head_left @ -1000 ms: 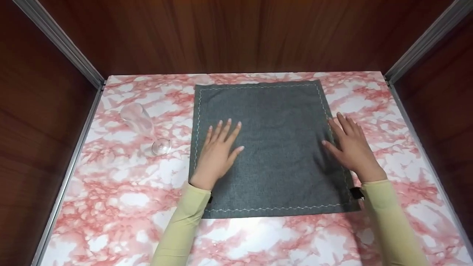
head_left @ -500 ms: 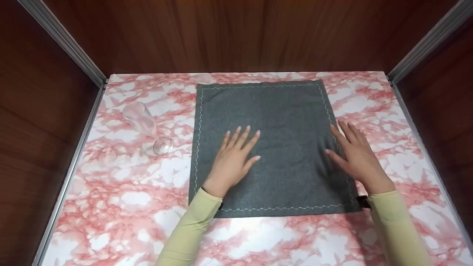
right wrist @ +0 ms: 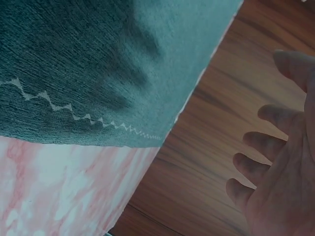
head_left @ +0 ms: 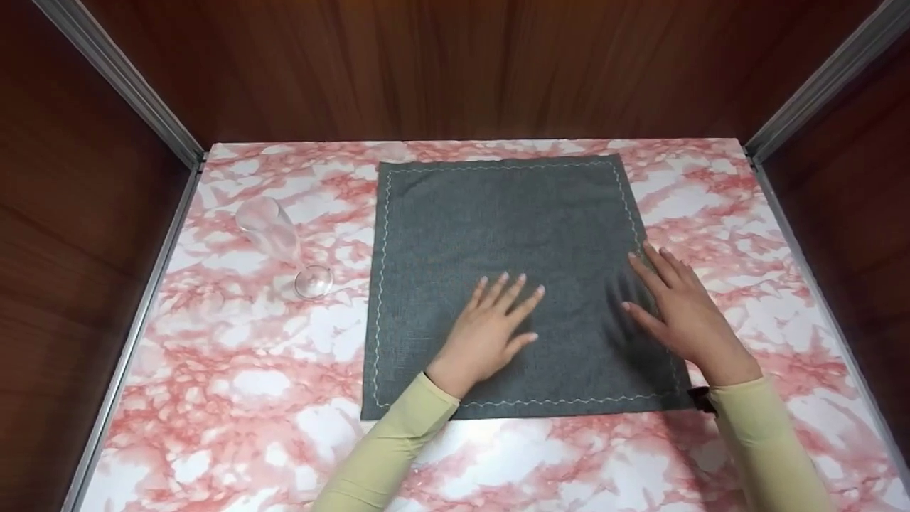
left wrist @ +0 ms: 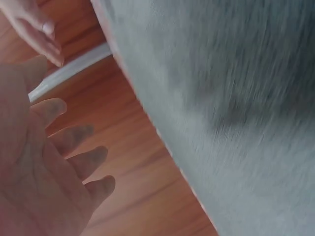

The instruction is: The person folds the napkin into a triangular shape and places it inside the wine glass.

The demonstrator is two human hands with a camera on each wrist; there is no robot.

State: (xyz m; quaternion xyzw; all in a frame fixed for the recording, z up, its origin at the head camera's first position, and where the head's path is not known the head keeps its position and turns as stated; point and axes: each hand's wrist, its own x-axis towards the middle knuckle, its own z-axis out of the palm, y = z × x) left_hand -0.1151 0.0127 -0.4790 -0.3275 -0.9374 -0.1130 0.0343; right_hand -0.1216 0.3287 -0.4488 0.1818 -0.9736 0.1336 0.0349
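Observation:
A dark grey cloth (head_left: 505,220) with a pale zigzag stitch along its border lies spread flat on the table. Over its lower middle is my left hand (head_left: 487,334), palm down, fingers straight and spread, holding nothing. My right hand (head_left: 682,313) is held above the cloth's right edge, its fingers extended and its shadow falling on the fabric. In the left wrist view the left hand (left wrist: 44,157) shows apart from the cloth (left wrist: 221,98). Likewise, the right wrist view has the right hand (right wrist: 280,162) clear of the cloth (right wrist: 74,59).
Left of the cloth, a clear stemmed glass (head_left: 274,231) lies on its side, its round foot toward the cloth. The table (head_left: 249,427) has a pink-and-white marbled top. Dark wood-grain panels (head_left: 455,71) with grey metal rails enclose the back and both sides.
My left hand has moved right and nearer the front edge, from the cloth's left side to its lower middle. The right hand has shifted slightly toward the front. Cloth and glass stay put.

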